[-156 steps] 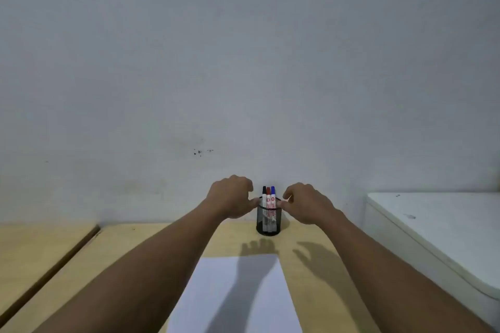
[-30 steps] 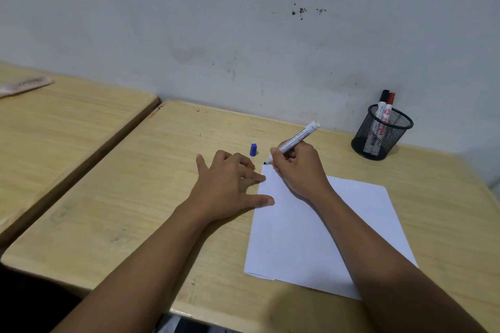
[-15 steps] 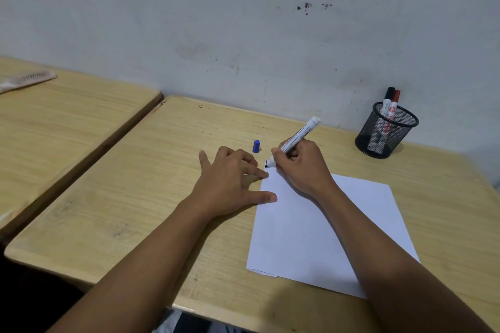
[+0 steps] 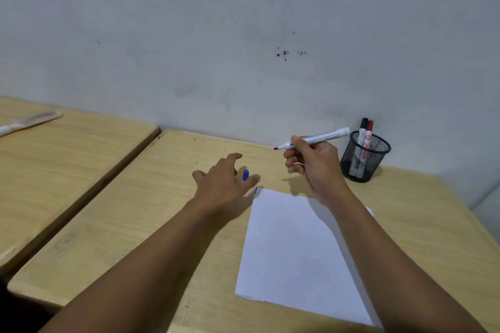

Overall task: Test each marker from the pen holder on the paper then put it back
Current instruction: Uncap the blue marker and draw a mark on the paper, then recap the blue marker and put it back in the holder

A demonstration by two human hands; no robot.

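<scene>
From the head camera, the right hand (image 4: 315, 163) is raised above the desk (image 4: 151, 213) with its fingers closed around an uncapped marker (image 4: 313, 140); the dark tip points left, away from the grip, and the white barrel runs out to the right toward the pen holder (image 4: 364, 161). That black mesh cup stands just to the right of the gripping hand, near the wall, with a black-capped marker (image 4: 362, 131) and a red-capped marker (image 4: 368, 132) upright inside it. The left hand (image 4: 224, 184) reaches forward low over the desk, fingers spread and closed on nothing, slightly blurred. A small blue cap (image 4: 245, 174) stands on the wood between its thumb and forefinger; whether they touch it cannot be told. The white paper (image 4: 297, 251) lies flat on the desk below and toward the body from the marker grip, partly under the right forearm, with a short dark mark (image 4: 256, 190) at its far left corner. On the neighbouring desk far to the left lies a pink comb (image 4: 35, 119).
</scene>
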